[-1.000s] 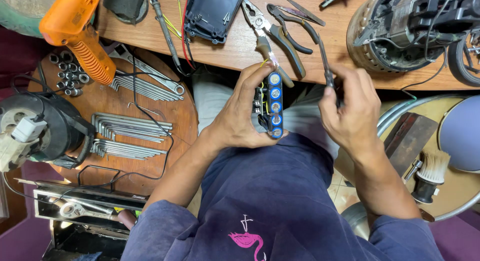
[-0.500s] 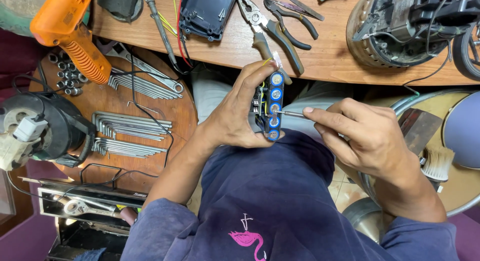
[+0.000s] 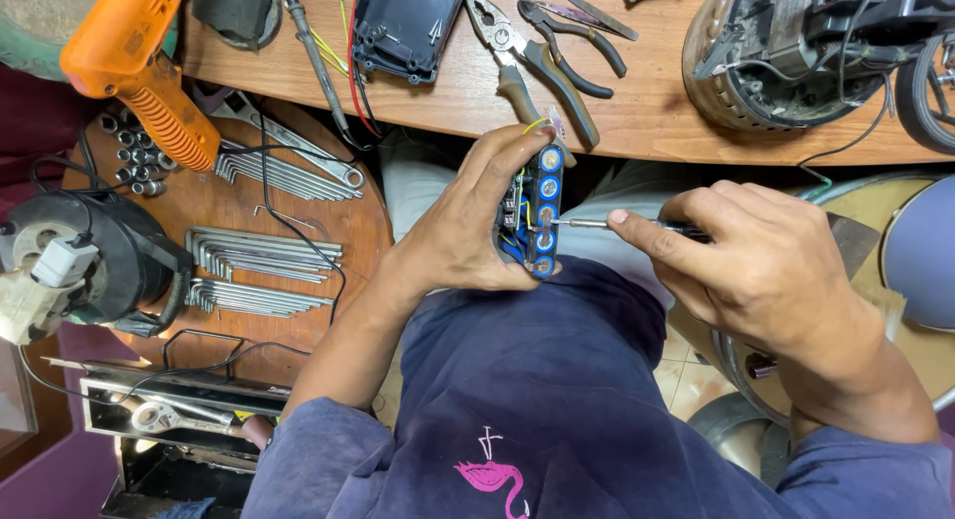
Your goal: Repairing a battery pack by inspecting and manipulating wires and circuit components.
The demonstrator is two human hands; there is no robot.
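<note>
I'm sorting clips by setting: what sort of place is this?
Likely a small tool-repair workshop: pliers on a wooden bench, hex keys, an orange drill, and a battery pack held in the left hand, probed by the right hand.

Navy sweatshirt, sleeves pushed up; pink flamingo print on chest.

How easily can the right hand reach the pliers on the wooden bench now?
Probably not at once. The right hand grips a thin screwdriver touching the battery pack in the left hand. The pliers lie uncovered just beyond, so the path looks free once the tool is put down.
</note>
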